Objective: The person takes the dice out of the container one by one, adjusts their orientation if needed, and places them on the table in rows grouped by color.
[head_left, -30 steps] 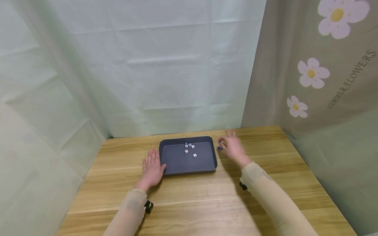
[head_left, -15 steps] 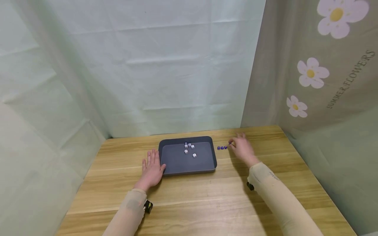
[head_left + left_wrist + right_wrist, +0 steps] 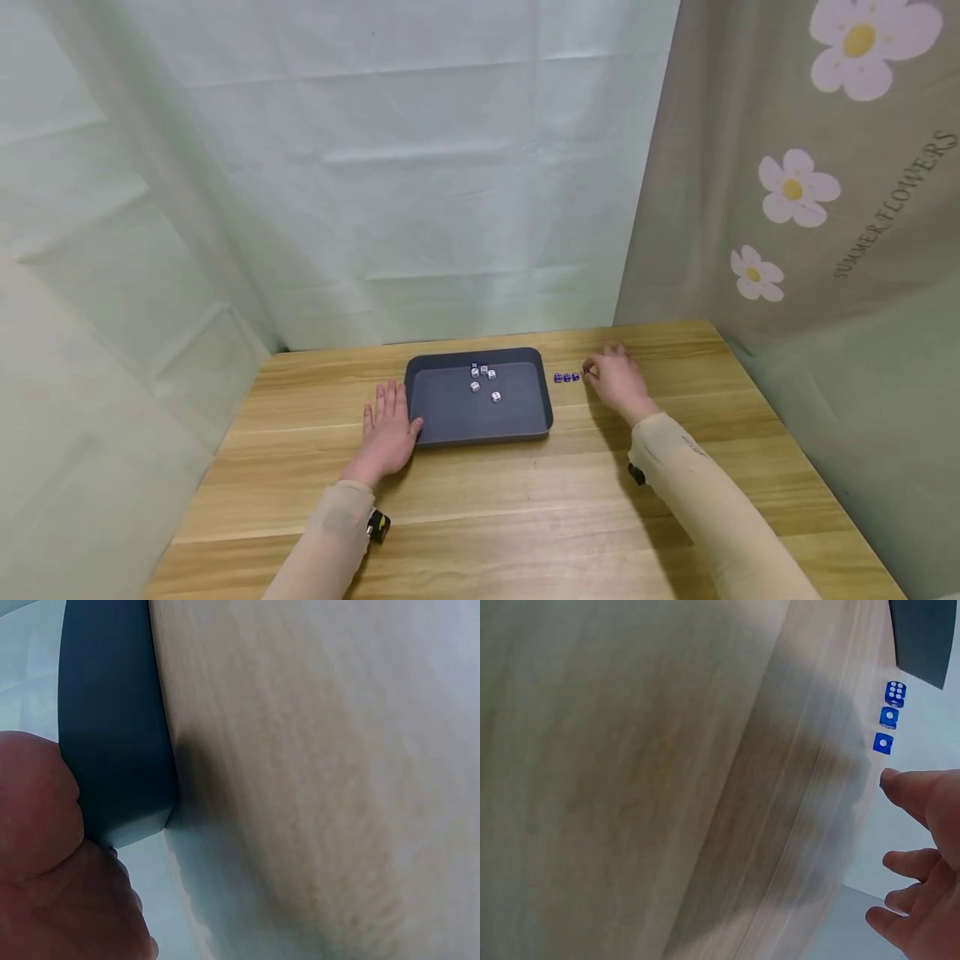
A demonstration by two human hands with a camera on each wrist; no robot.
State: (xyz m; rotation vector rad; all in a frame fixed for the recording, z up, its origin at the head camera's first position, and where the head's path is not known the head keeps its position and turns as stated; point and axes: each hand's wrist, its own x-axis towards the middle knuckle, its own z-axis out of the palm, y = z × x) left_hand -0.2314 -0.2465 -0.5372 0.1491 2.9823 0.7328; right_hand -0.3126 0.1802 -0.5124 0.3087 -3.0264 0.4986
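Observation:
My right hand [image 3: 617, 382] pinches a blue die [image 3: 587, 371] between thumb and index finger, close to the tabletop. Just left of it, three blue dice [image 3: 567, 377] stand in a short row beside the tray; the right wrist view shows this row [image 3: 889, 717] near my thumb, while the pinched die is hidden there. A dark grey rectangular tray [image 3: 480, 421] holds several white dice [image 3: 496, 397] and one blue die [image 3: 474, 365] near its far wall. With straight fingers, my left hand [image 3: 387, 433] lies along the tray's left side, thumb at the near left corner.
Under everything is a wooden table [image 3: 510, 517] with a light grain. Pale cloth [image 3: 450, 208] hangs behind and on the left, and a flower-printed curtain [image 3: 847, 333] borders the right side.
My right hand has carried the pinched blue die rightward from near the tray to the row's right end, then lowered a little. The left hand and tray have stayed put.

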